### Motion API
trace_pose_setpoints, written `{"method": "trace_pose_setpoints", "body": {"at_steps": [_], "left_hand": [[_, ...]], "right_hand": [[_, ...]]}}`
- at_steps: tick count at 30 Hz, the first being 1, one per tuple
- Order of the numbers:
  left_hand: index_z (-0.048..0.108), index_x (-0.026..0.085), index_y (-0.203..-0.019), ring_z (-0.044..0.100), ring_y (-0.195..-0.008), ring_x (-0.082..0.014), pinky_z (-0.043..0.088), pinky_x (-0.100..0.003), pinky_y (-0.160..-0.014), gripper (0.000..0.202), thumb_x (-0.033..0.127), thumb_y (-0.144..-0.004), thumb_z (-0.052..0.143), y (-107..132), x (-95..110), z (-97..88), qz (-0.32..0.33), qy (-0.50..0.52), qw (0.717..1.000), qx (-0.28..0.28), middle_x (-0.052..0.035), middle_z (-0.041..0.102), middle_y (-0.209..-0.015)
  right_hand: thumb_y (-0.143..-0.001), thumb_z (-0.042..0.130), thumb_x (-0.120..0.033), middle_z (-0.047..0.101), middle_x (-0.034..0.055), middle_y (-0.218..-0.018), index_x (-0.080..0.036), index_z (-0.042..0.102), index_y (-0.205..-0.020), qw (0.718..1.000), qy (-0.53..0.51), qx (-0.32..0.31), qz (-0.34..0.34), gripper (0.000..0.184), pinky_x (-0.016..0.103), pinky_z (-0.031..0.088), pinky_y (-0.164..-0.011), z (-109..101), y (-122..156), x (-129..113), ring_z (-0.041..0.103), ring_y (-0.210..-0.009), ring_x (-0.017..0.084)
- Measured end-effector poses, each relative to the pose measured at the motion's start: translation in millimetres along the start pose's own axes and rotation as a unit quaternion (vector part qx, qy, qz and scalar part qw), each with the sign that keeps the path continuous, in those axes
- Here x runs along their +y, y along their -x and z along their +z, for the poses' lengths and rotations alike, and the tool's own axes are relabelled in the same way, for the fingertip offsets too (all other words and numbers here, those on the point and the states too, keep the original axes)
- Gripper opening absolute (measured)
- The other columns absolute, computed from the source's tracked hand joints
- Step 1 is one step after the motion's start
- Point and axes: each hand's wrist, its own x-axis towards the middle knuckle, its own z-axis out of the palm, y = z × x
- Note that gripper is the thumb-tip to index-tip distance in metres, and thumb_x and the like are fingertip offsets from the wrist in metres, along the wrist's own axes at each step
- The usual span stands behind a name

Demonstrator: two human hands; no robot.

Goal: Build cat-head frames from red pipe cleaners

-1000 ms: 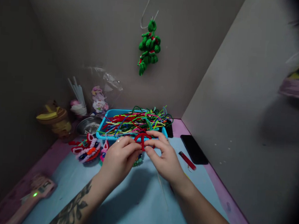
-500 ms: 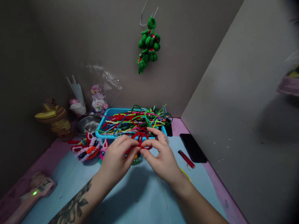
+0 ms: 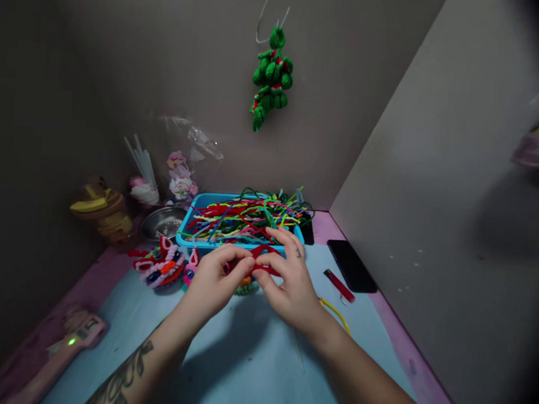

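Both hands meet above the table's middle, in front of a blue basket [image 3: 194, 244] of loose pipe cleaners. My left hand [image 3: 216, 279] is closed, thumb and index finger pinching a bent red pipe cleaner [image 3: 260, 250]. My right hand [image 3: 289, 281] pinches the same red piece from the other side, its fingers curled over it. The red loops show between and behind the fingertips; the pinched part is hidden. Behind the hands, partly covered, are small fuzzy figures with green and orange parts. A lion-like pipe-cleaner head [image 3: 161, 267] sits left of my left hand.
A black phone [image 3: 351, 266], a red cutter-like tool [image 3: 339, 286] and a yellow pipe cleaner [image 3: 338, 313] lie right. Left are a metal bowl [image 3: 162, 223], a brown-yellow pot [image 3: 109, 211] and a pink device [image 3: 69, 348] with a green light. Green ornaments [image 3: 272, 78] hang on the wall.
The red loops that stood upright between the hands now sit lower and flatter at the fingertips. Both hands keep their pinch. The view has shifted slightly.
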Motion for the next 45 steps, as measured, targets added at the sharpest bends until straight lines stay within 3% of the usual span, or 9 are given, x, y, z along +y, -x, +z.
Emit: {"method": "trace_pose_setpoints", "body": {"at_steps": [4, 8, 12, 18, 23, 28, 36, 45], "left_hand": [[0.066, 0.018, -0.082, 0.056, -0.073, -0.0144, 0.045, -0.026, -0.065, 0.012, 0.023, -0.083, 0.056, 1.4, -1.5, 0.6, 0.071, -0.028, 0.997, 0.02, -0.0028, 0.062, -0.077], [0.066, 0.018, -0.08, 0.055, -0.074, -0.014, 0.044, -0.026, -0.066, 0.009, 0.022, -0.083, 0.059, 4.4, -3.0, 0.8, 0.131, -0.085, 0.986, 0.051, -0.0022, 0.059, -0.077], [0.068, 0.019, -0.083, 0.053, -0.073, -0.0143, 0.042, -0.025, -0.063, 0.012, 0.022, -0.085, 0.057, 7.4, -2.2, 3.7, 0.192, -0.176, 0.964, 0.047, -0.0031, 0.056, -0.077], [0.069, 0.019, -0.08, 0.048, -0.068, -0.0149, 0.038, -0.027, -0.061, 0.017, 0.023, -0.086, 0.054, 9.0, -3.8, 10.0, 0.216, -0.269, 0.937, 0.051, -0.0035, 0.056, -0.074], [0.068, 0.018, -0.082, 0.053, -0.072, -0.0154, 0.04, -0.027, -0.063, 0.012, 0.023, -0.085, 0.056, 8.5, -3.4, 8.0, 0.19, -0.223, 0.954, 0.057, -0.0034, 0.057, -0.075], [0.067, 0.019, -0.08, 0.055, -0.073, -0.0162, 0.041, -0.028, -0.063, 0.011, 0.024, -0.084, 0.057, 11.5, 0.5, 4.8, 0.172, -0.221, 0.956, 0.088, -0.0031, 0.059, -0.075], [0.067, 0.018, -0.079, 0.05, -0.068, -0.0164, 0.039, -0.028, -0.06, 0.013, 0.023, -0.086, 0.056, 12.9, 1.3, 2.6, 0.242, -0.303, 0.91, 0.146, -0.0033, 0.058, -0.07], [0.067, 0.019, -0.078, 0.049, -0.066, -0.0166, 0.037, -0.029, -0.06, 0.014, 0.021, -0.086, 0.056, 13.1, 1.4, 4.5, 0.257, -0.354, 0.887, 0.147, -0.0032, 0.058, -0.068]], "right_hand": [[-0.082, 0.054, -0.02, 0.051, 0.0073, -0.126, -0.022, 0.065, -0.076, 0.998, -0.04, 0.033, 0.047, 0.013, 0.046, 0.033, -0.105, 0.1, -2.1, -0.6, 0.041, -0.125, 0.026], [-0.078, 0.058, -0.02, 0.054, 0.0079, -0.123, -0.023, 0.066, -0.076, 0.99, -0.092, 0.027, 0.106, 0.009, 0.045, 0.035, -0.102, -2.1, -4.7, -1.4, 0.046, -0.121, 0.026], [-0.078, 0.06, -0.025, 0.054, 0.009, -0.122, -0.022, 0.066, -0.079, 0.975, -0.149, 0.013, 0.165, 0.008, 0.042, 0.038, -0.099, -2.6, -6.4, 1.3, 0.049, -0.119, 0.025], [-0.073, 0.064, -0.024, 0.053, 0.0088, -0.125, -0.02, 0.065, -0.068, 0.953, -0.193, -0.018, 0.233, 0.007, 0.043, 0.034, -0.103, -1.7, -8.3, 6.1, 0.049, -0.12, 0.026], [-0.076, 0.065, -0.025, 0.048, 0.007, -0.132, -0.021, 0.064, -0.07, 0.947, -0.246, 0.01, 0.208, 0.008, 0.041, 0.032, -0.105, -0.5, -5.7, 5.8, 0.044, -0.126, 0.024], [-0.076, 0.067, -0.026, 0.045, 0.0054, -0.134, -0.022, 0.066, -0.071, 0.96, -0.234, 0.034, 0.148, 0.007, 0.042, 0.032, -0.106, 1.3, -1.6, 5.2, 0.043, -0.127, 0.025], [-0.078, 0.062, -0.022, 0.042, 0.0037, -0.135, -0.024, 0.065, -0.074, 0.99, -0.111, 0.055, 0.064, 0.006, 0.049, 0.03, -0.107, 2.0, 1.1, 2.5, 0.038, -0.129, 0.028], [-0.076, 0.063, -0.024, 0.044, 0.0035, -0.134, -0.025, 0.066, -0.077, 0.998, 0.003, 0.07, 0.005, 0.003, 0.053, 0.028, -0.108, 1.6, 0.6, -2.0, 0.034, -0.13, 0.03]]}}
